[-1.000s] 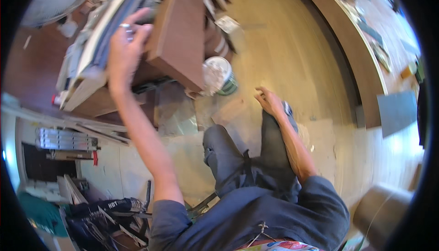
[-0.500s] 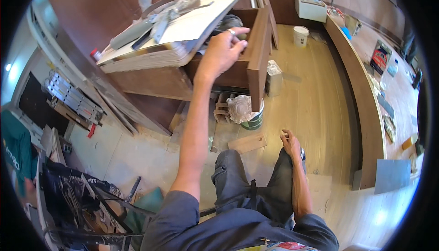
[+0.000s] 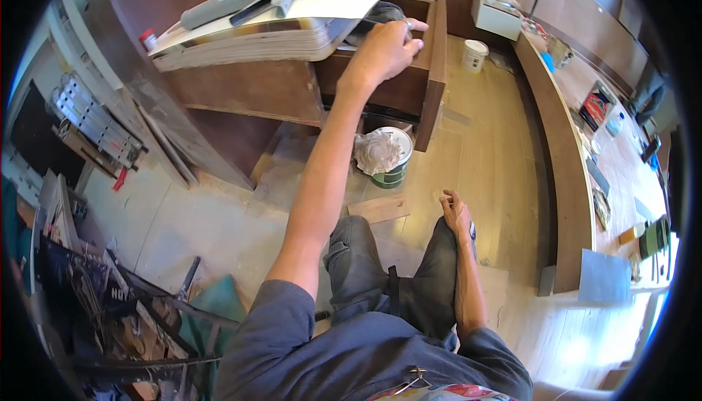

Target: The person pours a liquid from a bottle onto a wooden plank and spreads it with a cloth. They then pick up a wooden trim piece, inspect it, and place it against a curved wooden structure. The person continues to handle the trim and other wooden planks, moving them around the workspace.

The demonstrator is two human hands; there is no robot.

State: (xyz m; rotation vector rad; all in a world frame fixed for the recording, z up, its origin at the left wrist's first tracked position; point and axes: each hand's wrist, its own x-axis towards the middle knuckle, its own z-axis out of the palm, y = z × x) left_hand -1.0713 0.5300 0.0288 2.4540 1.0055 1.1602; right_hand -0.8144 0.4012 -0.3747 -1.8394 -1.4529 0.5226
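Observation:
My left hand (image 3: 382, 56) is raised over an open brown wooden drawer (image 3: 433, 72). Its index finger and thumb stretch toward the drawer front, and nothing shows between them. The other fingers are partly hidden. Inside the drawer, just beyond the hand, lies a dark grey bundle (image 3: 385, 13). A thick stack of pale-edged sheets (image 3: 248, 46) fills the cabinet top beside my wrist. Low by my right knee hangs my right hand (image 3: 457, 214), fingers loosely bent and apart, with no object visible in it.
Below the drawer stands a green-and-white bucket (image 3: 391, 174) with crumpled whitish material on it. A wooden board (image 3: 379, 208) lies by my knees. Tools, including a grey tube (image 3: 227, 5), rest on the stack. A long bench (image 3: 567, 182) curves along the right; a white bucket (image 3: 474, 56) stands farther off.
The view has shifted, so the cabinet sits higher in it. My left hand stays over the drawer, its fingers now nearer the drawer front. The teal-clothed person at left has mostly left view.

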